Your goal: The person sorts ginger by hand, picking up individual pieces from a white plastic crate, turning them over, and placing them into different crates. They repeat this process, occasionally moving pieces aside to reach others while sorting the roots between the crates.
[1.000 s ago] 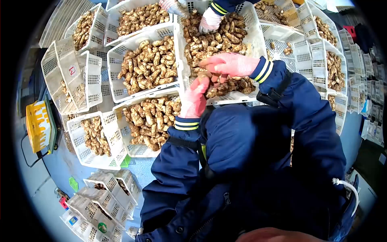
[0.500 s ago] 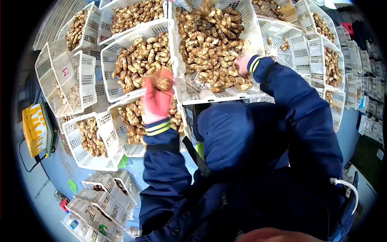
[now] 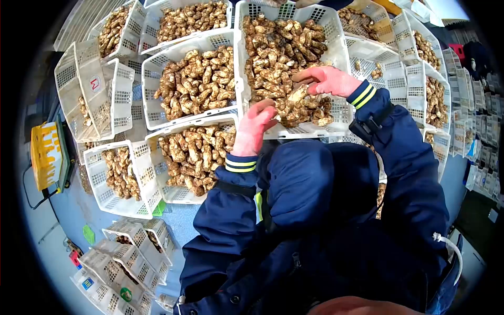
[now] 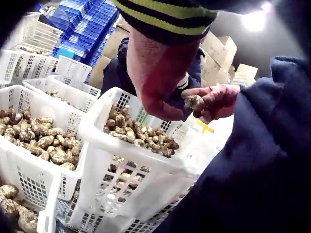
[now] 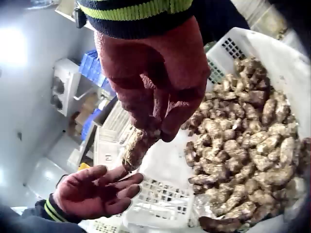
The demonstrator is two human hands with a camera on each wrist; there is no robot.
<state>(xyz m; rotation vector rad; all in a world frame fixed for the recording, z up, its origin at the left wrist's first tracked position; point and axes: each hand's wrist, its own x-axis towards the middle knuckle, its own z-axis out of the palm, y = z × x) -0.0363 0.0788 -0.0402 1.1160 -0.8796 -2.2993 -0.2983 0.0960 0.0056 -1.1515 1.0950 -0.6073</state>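
In the head view, my right hand (image 3: 331,82), in a pink glove, holds a brown-and-white mushroom (image 3: 297,96) above the near end of a large white crate (image 3: 344,68). The right wrist view shows its fingertips pinching the mushroom (image 5: 138,148) by one end, the other end pointing down. My left hand (image 3: 253,128), also pink-gloved, is at the crate's near left corner. Its palm is turned up and its fingers are spread (image 5: 97,194), right by the mushroom's lower end. A heap of similar mushrooms (image 3: 278,58) fills much of the crate.
To the left stand more white crates of mushrooms, one beside the heap (image 3: 197,84) and one nearer me (image 3: 194,155). A crate with few mushrooms (image 3: 386,71) stands to the right. A yellow-topped device (image 3: 46,156) and stacked crates (image 3: 126,257) are at lower left.
My left hand swung left with a mushroom over the neighbouring crates, then came back without it. My right hand reached into the heap and rose with a mushroom. Another person's gloved hands withdrew from the far end.
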